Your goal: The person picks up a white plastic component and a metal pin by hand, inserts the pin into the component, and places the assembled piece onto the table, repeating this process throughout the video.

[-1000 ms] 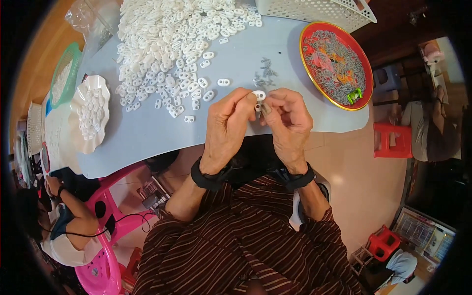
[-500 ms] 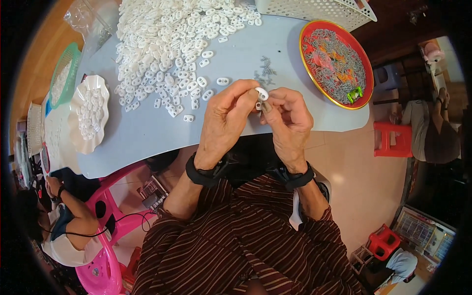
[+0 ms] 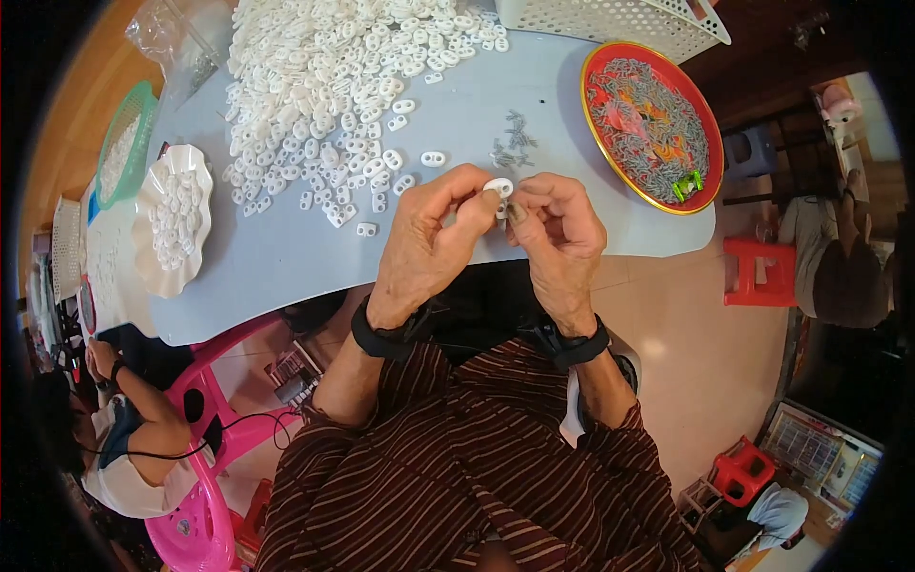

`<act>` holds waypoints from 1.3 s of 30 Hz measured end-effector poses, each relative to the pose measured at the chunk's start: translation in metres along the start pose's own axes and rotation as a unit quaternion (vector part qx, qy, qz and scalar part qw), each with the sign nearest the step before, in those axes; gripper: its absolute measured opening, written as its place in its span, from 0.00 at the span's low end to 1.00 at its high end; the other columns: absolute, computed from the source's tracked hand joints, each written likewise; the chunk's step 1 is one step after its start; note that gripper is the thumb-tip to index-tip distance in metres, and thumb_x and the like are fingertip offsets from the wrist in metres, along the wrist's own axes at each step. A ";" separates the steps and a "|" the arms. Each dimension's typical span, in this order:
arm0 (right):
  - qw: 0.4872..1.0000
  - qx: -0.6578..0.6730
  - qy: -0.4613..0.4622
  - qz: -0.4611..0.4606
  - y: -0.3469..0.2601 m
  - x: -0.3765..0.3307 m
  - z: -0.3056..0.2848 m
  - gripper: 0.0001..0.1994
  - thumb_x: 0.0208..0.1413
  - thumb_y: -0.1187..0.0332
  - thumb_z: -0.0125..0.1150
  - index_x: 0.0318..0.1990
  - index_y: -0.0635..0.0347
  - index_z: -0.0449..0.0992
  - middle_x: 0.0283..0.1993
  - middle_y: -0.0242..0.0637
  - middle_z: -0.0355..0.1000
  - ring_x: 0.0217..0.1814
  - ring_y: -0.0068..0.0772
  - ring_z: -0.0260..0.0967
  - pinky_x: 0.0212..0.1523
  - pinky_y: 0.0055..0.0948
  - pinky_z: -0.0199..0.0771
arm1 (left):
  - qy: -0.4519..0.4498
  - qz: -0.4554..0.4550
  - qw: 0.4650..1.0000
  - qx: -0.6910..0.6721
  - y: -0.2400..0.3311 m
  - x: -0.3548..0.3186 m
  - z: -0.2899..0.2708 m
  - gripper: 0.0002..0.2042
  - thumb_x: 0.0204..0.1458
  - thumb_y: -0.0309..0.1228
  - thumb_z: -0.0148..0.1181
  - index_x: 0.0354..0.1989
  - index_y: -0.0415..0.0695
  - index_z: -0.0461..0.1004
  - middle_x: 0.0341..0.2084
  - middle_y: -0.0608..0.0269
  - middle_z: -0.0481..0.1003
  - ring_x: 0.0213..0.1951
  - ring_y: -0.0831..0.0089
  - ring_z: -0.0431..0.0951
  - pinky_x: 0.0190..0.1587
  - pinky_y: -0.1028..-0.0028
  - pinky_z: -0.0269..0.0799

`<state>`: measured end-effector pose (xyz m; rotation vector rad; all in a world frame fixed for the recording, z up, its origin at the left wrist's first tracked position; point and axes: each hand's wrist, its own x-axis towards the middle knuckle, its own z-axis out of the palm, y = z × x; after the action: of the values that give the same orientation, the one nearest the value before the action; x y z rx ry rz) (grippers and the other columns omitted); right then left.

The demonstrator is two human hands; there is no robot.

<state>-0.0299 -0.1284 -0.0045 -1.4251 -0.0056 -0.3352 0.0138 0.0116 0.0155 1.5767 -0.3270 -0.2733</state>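
My left hand point(image 3: 424, 238) pinches a small white oval plastic piece with holes point(image 3: 499, 186) between thumb and fingertips, just above the table's near edge. Close against the piece, my right hand point(image 3: 562, 234) is closed, thumb pressed to the fingers; whatever lies in that pinch is hidden. Past my fingertips is a small scatter of grey pins point(image 3: 515, 129) on the table. A large heap of similar white two-holed pieces point(image 3: 324, 86) spreads over the far left of the tabletop, and one loose piece point(image 3: 434, 159) lies near my left hand.
At the right of the grey-blue table point(image 3: 286, 272) stands a red gold-rimmed tray point(image 3: 717, 157) of grey pins. A scalloped white dish point(image 3: 145, 219) and a green basket point(image 3: 105, 181) are at the left, a perforated white basket point(image 3: 620, 24) behind. Another person point(image 3: 148, 429) sits at lower left.
My left hand has shifted slightly left and down with the white piece, which is now tilted a little differently. My right hand has hardly moved, and the gap between the hands is slightly wider.
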 end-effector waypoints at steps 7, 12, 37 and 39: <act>1.000 0.004 -0.003 -0.007 0.003 -0.001 -0.001 0.11 0.55 0.79 0.59 0.45 0.65 0.70 0.35 0.31 0.73 0.32 0.15 0.66 0.32 0.16 0.67 | 0.015 0.011 1.000 -0.014 0.001 -0.001 0.004 0.12 0.60 0.31 0.48 0.35 0.36 0.75 0.21 0.66 0.72 0.28 0.82 0.70 0.32 0.81 0.63; 1.000 -0.024 0.005 -0.008 0.003 -0.001 -0.001 0.11 0.54 0.80 0.59 0.45 0.64 0.70 0.35 0.30 0.73 0.33 0.14 0.66 0.34 0.16 0.67 | 0.072 0.002 0.996 -0.054 0.000 -0.005 0.014 0.13 0.60 0.33 0.48 0.34 0.35 0.75 0.16 0.67 0.69 0.23 0.82 0.65 0.26 0.80 0.58; 0.998 -0.063 0.020 -0.018 0.002 -0.002 0.003 0.11 0.53 0.80 0.59 0.44 0.64 0.71 0.34 0.30 0.73 0.32 0.14 0.66 0.33 0.16 0.67 | 0.067 -0.055 0.994 -0.061 0.002 -0.002 0.015 0.13 0.59 0.32 0.46 0.28 0.37 0.73 0.16 0.72 0.65 0.24 0.83 0.62 0.29 0.80 0.56; 0.998 -0.041 0.028 -0.028 0.004 -0.002 0.003 0.11 0.53 0.80 0.59 0.44 0.64 0.71 0.34 0.30 0.73 0.32 0.14 0.66 0.33 0.16 0.67 | 0.058 -0.050 0.996 -0.050 0.004 -0.002 0.014 0.13 0.59 0.32 0.47 0.28 0.37 0.73 0.16 0.72 0.65 0.24 0.84 0.62 0.29 0.80 0.56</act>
<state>-0.0305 -0.1246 -0.0086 -1.4975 0.0141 -0.4260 0.0067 -0.0011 0.0185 1.5054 -0.1426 -0.2710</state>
